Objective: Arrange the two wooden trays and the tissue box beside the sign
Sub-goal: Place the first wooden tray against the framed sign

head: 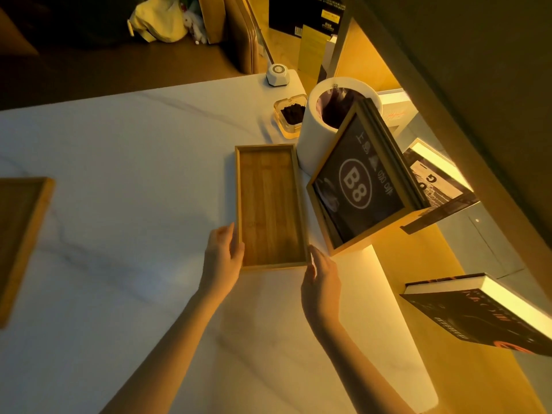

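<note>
A long empty wooden tray (270, 204) lies flat on the white marble table (134, 174), just left of the framed black sign marked B8 (363, 186). My left hand (224, 252) grips the tray's near left rim, thumb over the edge. At the tray's near right corner my right hand (321, 273) has its fingertips against the rim. A second wooden tray (21, 234) lies at the far left edge of the view, partly cut off. No tissue box is in view.
Behind the sign stands a white cylindrical bin (322, 121) with a dark liner. A glass ashtray (289, 115) with dark grounds and a small white device (277, 74) sit at the table's far right. Books (484, 312) rest on lit shelves to the right.
</note>
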`<state>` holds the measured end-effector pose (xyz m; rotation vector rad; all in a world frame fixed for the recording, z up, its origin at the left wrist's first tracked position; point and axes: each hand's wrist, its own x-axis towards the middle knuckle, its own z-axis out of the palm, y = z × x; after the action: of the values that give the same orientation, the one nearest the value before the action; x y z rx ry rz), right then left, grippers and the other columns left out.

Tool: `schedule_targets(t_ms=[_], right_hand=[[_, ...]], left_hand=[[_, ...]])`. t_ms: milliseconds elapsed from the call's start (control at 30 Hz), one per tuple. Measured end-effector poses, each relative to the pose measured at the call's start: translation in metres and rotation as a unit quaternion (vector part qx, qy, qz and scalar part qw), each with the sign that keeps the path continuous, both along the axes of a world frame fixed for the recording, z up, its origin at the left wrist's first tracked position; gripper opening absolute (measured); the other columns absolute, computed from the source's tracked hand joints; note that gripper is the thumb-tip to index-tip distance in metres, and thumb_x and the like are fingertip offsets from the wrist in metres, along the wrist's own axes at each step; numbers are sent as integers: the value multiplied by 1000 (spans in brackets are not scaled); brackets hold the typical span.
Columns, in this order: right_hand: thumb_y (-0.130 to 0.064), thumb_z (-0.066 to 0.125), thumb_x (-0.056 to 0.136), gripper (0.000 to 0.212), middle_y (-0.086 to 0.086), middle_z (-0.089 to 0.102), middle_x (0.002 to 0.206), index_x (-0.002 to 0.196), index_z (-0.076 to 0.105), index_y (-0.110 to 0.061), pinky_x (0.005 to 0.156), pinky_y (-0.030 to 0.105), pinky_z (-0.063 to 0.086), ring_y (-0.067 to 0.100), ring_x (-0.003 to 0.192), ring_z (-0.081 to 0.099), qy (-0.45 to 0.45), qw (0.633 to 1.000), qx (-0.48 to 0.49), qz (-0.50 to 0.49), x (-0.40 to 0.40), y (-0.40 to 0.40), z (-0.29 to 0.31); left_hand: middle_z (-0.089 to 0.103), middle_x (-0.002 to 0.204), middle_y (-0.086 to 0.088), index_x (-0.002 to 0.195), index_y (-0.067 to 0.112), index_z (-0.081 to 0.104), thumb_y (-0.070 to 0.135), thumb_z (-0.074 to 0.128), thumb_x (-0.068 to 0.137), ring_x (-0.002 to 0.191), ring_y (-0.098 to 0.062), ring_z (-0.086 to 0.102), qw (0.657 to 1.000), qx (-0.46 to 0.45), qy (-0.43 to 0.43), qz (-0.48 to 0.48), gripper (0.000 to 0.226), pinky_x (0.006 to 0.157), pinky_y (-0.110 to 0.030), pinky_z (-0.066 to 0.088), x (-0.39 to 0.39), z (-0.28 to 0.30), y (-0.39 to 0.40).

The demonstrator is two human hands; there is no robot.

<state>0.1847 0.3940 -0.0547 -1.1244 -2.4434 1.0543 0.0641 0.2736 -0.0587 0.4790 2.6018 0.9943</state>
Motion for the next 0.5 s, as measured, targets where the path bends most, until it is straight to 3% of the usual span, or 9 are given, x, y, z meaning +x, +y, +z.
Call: schedule_targets(t_ms=[100, 167, 267, 333, 433, 500], right_hand=[[-3, 63, 80, 44, 15, 61, 125, 123, 54, -8, 95, 45, 45, 34, 115, 57, -47, 984, 133, 106, 15, -10, -9], [-18, 61, 84, 50, 9, 48, 138, 131, 45, -12, 103, 45, 33, 28, 129, 42, -107, 966, 164, 166, 23, -15, -15], [-39, 30, 92, 58, 0, 2, 151, 143, 8, -19, 110, 43, -1, 23, 139, -3, -177, 946, 150, 224, 29, -16, -22], [-43, 17, 91, 59, -4, -13, 147, 141, -6, -21, 108, 38, -14, 20, 136, -18, -199, 940, 138, 242, 31, -15, -26], [-45, 5, 93, 58, 1, 9, 150, 142, 15, -17, 109, 43, 4, 23, 138, 5, -215, 934, 165, 231, 32, -14, -26], [-47, -2, 91, 65, 4, 27, 148, 140, 27, -15, 107, 45, 15, 23, 136, 18, -221, 933, 175, 224, 32, -12, -27]], left_hand=[[49, 133, -24, 130, 6, 40, 18, 56, 84, 116, -36, 54, 989, -66, 111, -75, 51, 87, -41, 54, 28, -7, -12], [47, 137, -21, 133, 9, 35, 30, 50, 84, 120, -36, 51, 980, -119, 114, -109, 55, 88, -42, 51, 42, -13, -18], [40, 142, -18, 136, 8, 30, 43, 40, 87, 126, -34, 46, 973, -169, 95, -125, 60, 94, -41, 45, 55, -25, -24], [36, 145, -17, 137, 8, 26, 52, 28, 87, 128, -33, 43, 973, -176, 81, -129, 67, 97, -41, 41, 60, -30, -26], [29, 148, -16, 139, 7, 19, 62, 3, 83, 132, -32, 36, 974, -176, 62, -127, 81, 101, -39, 35, 61, -30, -25], [26, 149, -16, 140, 7, 18, 64, -2, 81, 133, -32, 34, 974, -174, 69, -125, 85, 102, -36, 30, 62, -30, -24]])
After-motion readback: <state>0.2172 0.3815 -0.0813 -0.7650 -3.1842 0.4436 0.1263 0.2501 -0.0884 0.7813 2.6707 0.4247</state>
